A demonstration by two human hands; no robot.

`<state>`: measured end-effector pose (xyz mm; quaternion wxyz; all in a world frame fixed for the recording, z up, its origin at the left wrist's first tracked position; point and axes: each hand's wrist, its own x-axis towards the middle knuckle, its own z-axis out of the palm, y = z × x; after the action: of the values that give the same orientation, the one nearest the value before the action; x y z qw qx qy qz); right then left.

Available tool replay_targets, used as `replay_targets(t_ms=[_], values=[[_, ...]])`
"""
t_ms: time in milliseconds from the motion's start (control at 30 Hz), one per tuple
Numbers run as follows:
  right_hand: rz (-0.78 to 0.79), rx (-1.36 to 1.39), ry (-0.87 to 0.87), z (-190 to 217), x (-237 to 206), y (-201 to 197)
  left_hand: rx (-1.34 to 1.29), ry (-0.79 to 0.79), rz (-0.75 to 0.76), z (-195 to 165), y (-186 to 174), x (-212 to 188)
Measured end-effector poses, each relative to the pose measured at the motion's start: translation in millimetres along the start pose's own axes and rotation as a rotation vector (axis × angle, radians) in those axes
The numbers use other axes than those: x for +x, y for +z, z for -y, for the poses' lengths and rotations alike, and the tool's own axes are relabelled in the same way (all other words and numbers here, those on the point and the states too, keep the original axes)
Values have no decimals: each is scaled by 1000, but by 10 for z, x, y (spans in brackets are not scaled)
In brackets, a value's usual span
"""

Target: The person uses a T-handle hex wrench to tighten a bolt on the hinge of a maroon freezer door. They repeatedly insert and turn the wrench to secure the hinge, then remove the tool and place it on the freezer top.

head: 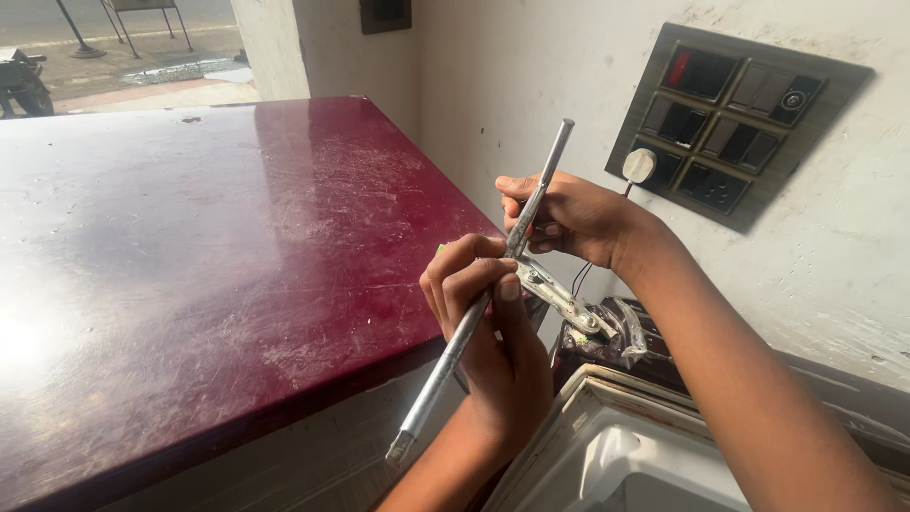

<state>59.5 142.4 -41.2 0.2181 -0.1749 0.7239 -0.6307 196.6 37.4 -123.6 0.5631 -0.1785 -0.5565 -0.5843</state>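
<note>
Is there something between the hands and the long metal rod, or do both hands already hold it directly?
Nothing visible stands between them. The left hand grips the metal rod around its middle, and the right hand holds it higher up. A flat metal bracket lies just behind the rod, below the right hand, but it does not separate either hand from the rod.

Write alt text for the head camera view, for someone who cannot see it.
Two bare hands, left hand and right hand, grip a long grey metal rod and a flat metal bracket beside a scratched maroon countertop; a dark switch panel hangs on the white wall.
</note>
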Motion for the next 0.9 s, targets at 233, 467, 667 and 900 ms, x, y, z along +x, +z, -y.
replay_targets(t_ms=[233, 467, 667, 900], values=[[76, 75, -43, -88, 96, -54, 353, 569, 389, 287, -140, 229], [56, 13, 6, -67, 126, -50, 914, 778, 656, -350, 476, 338], [8, -52, -77, -160, 56, 21, 1241, 564, 845, -413, 1013, 425], [159, 105, -141, -228, 77, -52, 1173, 303, 1351, 44, 1710, 1043]])
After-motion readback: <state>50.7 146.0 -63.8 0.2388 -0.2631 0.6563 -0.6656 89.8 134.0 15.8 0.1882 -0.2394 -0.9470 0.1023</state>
